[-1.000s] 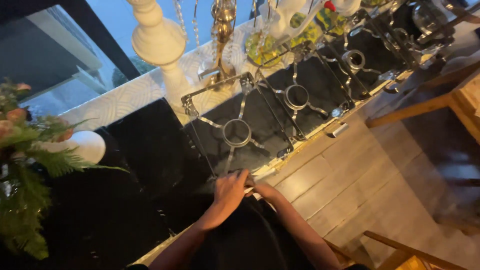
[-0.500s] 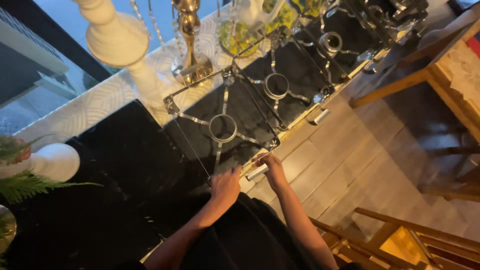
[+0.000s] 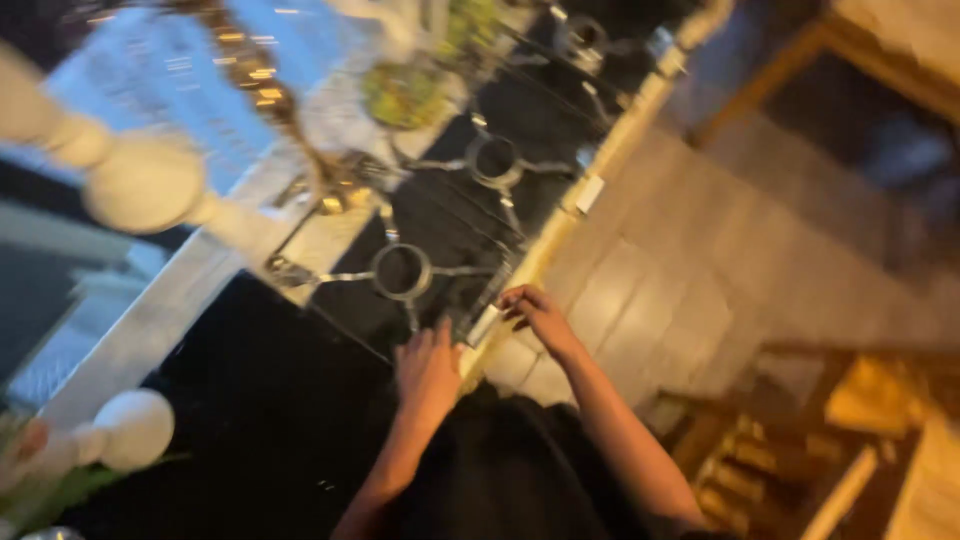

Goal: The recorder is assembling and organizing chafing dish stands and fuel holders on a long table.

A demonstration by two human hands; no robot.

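I am looking down on a black gas stove (image 3: 330,400) whose front edge is running from about 7 o'clock up to 1 o'clock. The left hand (image 3: 425,370) is lying open and flat, palm down, on the black top near the front edge. The right hand (image 3: 535,312) is curling its fingers around a small pale knob (image 3: 484,325) on the stove's front edge; the blur is keeping me from telling whether it is gripping or only touching.

The knob is sitting at 3 o'clock from the left hand, just beside it, and touching the right fingertips. The nearest burner ring (image 3: 402,270) is lying at 12 o'clock from the left hand, near it, bare, with no flame showing. I am judging the work as only starting: hand on knob, burner unlit. A white lamp base (image 3: 145,185) is standing at 10 o'clock, well apart.
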